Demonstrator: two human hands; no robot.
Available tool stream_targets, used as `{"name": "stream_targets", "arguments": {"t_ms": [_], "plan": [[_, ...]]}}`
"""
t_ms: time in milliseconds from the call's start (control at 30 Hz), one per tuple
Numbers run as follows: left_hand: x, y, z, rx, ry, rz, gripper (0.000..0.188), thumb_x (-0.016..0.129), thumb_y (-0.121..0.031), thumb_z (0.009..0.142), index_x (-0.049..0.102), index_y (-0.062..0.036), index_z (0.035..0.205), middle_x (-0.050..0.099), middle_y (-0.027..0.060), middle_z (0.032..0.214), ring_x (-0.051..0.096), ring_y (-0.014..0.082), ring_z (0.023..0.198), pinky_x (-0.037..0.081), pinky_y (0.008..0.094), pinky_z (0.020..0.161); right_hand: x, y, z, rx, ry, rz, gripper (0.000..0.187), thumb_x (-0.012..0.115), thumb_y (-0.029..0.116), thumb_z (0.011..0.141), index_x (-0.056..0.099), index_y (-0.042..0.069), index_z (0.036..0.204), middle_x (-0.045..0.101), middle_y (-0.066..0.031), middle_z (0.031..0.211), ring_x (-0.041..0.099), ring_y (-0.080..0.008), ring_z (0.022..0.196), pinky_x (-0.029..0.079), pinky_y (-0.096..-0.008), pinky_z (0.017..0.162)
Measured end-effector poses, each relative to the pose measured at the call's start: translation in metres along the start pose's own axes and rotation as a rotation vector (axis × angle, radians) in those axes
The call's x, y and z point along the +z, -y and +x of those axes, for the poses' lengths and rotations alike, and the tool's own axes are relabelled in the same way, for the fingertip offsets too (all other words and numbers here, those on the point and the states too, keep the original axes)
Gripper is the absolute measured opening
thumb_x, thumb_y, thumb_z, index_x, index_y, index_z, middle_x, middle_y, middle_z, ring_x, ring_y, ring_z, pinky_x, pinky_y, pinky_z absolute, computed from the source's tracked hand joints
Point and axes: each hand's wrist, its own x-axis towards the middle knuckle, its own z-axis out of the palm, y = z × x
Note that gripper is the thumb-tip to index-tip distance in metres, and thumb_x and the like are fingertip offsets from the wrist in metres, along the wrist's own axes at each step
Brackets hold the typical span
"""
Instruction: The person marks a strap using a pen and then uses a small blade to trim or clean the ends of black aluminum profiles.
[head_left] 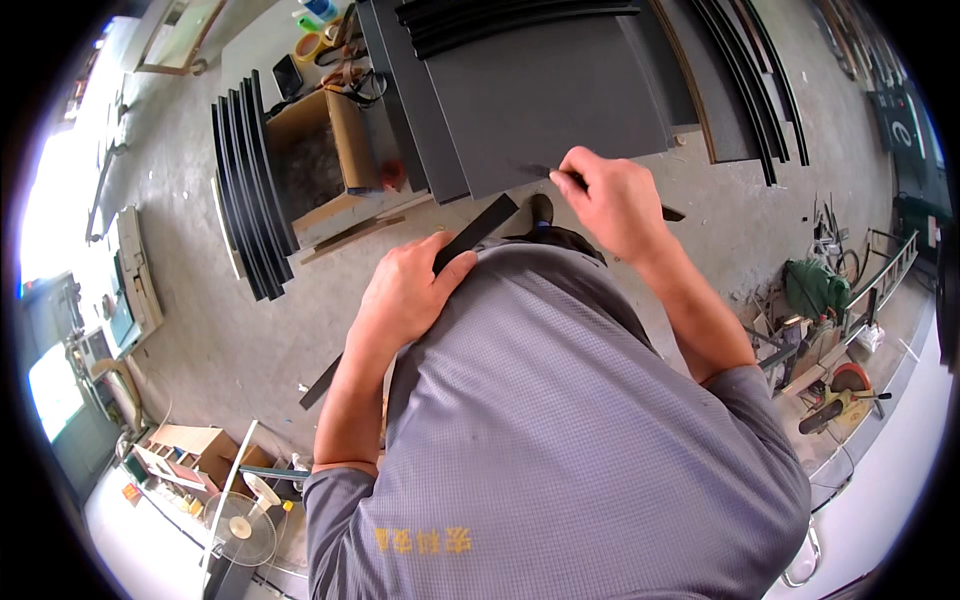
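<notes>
My left hand [408, 288] is closed around a flat black strip [478, 234], held at a slant close to my body. One end of the strip points up toward the workbench; the other reaches down past my left forearm. In my right hand [618, 203], fingers wrapped, is a thin dark tool [673, 213]. Its narrow, blade-like front, slightly blurred, points left over the front edge of a dark grey panel [550, 100]; its other end sticks out behind the hand. I cannot tell whether it is a knife or a file. The tool and the strip are apart.
Black strips [525, 28] lie across the panel's far side, with more strips [240, 185] on the left and others [755, 85] on the right. Left of the panel stands an open cardboard box [357, 145], near a phone [287, 76] and a tape roll [309, 45]. A fan [240, 527] stands lower left.
</notes>
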Motion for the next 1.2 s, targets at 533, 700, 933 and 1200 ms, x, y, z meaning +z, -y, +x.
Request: {"name": "stream_targets", "arguments": {"t_ms": [533,700,933,1200], "plan": [[-0.007,0.012,0.022,-0.174,0.189,-0.524,0.055,0.052,-0.051,0.114,0.064,0.0007,0.099,0.066,0.0068,0.076,0.061,0.0139,0.065,0.051,0.0336,0.067,-0.001,0.013,-0.008,-0.232,-0.114,0.14,0.009,0.076,0.003,0.094,0.07,0.003,0.102,0.07,-0.008,0.084,0.064,-0.0226,0.067,0.05,-0.0328,0.061],[0.0,0.015,0.024,-0.114,0.198,-0.516,0.053,0.053,-0.049,0.114,0.063,0.0006,0.099,0.062,0.0071,0.077,0.056,0.0153,0.069,0.048,0.0337,0.069,0.004,0.021,-0.005,-0.413,-0.11,-0.03,0.011,0.078,0.005,0.091,0.069,0.004,0.095,0.07,-0.0069,0.083,0.066,-0.0266,0.067,0.051,-0.0349,0.059],[0.001,0.02,0.029,-0.074,0.203,-0.446,0.053,0.052,-0.05,0.114,0.062,0.0012,0.102,0.06,0.0111,0.08,0.053,0.0203,0.077,0.048,0.0373,0.076,-0.01,0.003,0.008,-0.301,-0.167,-0.099,0.011,0.08,0.007,0.091,0.07,0.005,0.094,0.072,-0.0079,0.085,0.069,-0.0269,0.069,0.052,-0.0357,0.061],[0.003,0.024,0.032,-0.057,0.213,-0.446,0.051,0.052,-0.048,0.114,0.063,0.0011,0.105,0.06,0.0123,0.083,0.053,0.0204,0.08,0.048,0.0373,0.078,-0.01,0.006,0.014,-0.227,-0.091,-0.004,0.009,0.077,0.015,0.093,0.073,0.007,0.094,0.074,-0.0088,0.09,0.073,-0.0312,0.081,0.057,-0.0386,0.07]]}}
